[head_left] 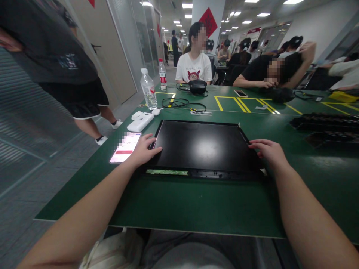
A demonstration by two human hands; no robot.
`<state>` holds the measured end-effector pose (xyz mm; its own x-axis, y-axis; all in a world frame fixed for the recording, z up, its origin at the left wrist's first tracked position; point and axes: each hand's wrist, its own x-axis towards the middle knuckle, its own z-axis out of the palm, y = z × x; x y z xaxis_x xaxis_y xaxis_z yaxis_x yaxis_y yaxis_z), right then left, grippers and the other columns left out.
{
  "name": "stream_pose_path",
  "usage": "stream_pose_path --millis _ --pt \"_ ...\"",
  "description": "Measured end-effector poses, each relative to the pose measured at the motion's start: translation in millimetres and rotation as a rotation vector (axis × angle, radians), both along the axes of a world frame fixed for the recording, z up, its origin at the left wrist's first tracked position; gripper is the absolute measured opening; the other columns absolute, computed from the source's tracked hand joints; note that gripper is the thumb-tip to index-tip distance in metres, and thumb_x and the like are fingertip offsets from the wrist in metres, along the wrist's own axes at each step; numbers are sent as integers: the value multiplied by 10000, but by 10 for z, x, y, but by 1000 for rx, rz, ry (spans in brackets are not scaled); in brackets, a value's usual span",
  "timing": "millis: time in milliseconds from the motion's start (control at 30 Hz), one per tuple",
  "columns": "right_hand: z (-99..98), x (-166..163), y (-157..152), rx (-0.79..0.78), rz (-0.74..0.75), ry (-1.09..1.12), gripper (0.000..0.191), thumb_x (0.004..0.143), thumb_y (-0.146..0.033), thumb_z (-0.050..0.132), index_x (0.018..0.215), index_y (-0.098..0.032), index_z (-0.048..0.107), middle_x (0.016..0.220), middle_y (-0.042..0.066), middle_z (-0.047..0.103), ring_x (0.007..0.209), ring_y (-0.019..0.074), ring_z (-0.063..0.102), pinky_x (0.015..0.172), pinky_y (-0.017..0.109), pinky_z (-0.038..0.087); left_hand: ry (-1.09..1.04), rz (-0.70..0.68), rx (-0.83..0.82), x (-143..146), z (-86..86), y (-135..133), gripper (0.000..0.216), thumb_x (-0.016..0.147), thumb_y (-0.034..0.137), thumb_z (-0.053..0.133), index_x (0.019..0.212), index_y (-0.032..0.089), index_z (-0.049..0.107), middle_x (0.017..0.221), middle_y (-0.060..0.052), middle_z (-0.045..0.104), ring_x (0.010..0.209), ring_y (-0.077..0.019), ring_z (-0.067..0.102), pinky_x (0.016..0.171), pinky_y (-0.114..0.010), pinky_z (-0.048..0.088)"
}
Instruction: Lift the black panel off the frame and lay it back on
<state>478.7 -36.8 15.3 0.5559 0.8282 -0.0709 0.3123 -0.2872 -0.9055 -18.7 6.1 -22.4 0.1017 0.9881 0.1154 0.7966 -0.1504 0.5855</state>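
Near edge of the tabletop [182, 201] is just in front of your lap, with a bare green strip between it and the panel.

Your left hand [143, 149] lies open, fingertips and thumb on the left edge of the black panel [204, 147]. Your right hand [267, 151] is loosely spread, fingers touching the right edge. Neither grips.

The panel lies flat and centred between your hands, its circuit strip [166, 172] along the near side.

Step, as I judge it: steadying the panel by both sides. Any lift calls for fingers under both edges at once.

- **Left:** tight. The phone [126, 147] sits just beside your left hand, the white device [140, 122] behind it, and the table edge is near.
- **Right:** open up to the black trays [325, 121].
- **Far:** cables [182, 102] and a bottle [149, 89], then seated people.
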Motion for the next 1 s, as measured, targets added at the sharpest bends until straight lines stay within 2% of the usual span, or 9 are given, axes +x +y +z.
stream_pose_path --millis 200,467,600,833,1000 --pt "4 -7 -3 -4 7 -10 155 676 -202 725 803 -197 814 800 57 784 496 98 487 470 249 413 51 -7 -19 17 19 -7 736 831 633 684 1371 137 747 1653 -193 504 1548 -435 452 1322 -565 313" --pt "-22 8 -2 3 14 -27 176 673 -224 725 812 -199 830 856 79 807 514 108 501 487 264 427 43 -13 -31 59 103 -61 671 831 596 672 1349 179 764 1617 -182 595 1514 -433 515 1286 -575 357" --pt "-27 11 -1 2 16 -30 173 679 -228 727 814 -203 832 868 79 810 519 109 502 495 266 431 28 -6 -18 66 128 -73 607 814 575 703 1302 226 794 1579 -142 645 1501 -430 533 1282 -570 364" --pt "-33 21 11 -21 17 -52 150 675 -243 743 794 -206 825 831 67 791 533 116 509 505 273 427 66 -19 -18 73 122 -70 620 829 587 691 1315 217 792 1603 -147 623 1513 -428 519 1291 -564 351" --pt "-56 36 17 -28 20 -83 155 670 -259 740 787 -210 829 780 61 773 535 124 511 497 271 422 115 -42 -11 71 123 -71 691 855 617 656 1364 161 761 1624 -188 593 1516 -437 512 1289 -576 344"
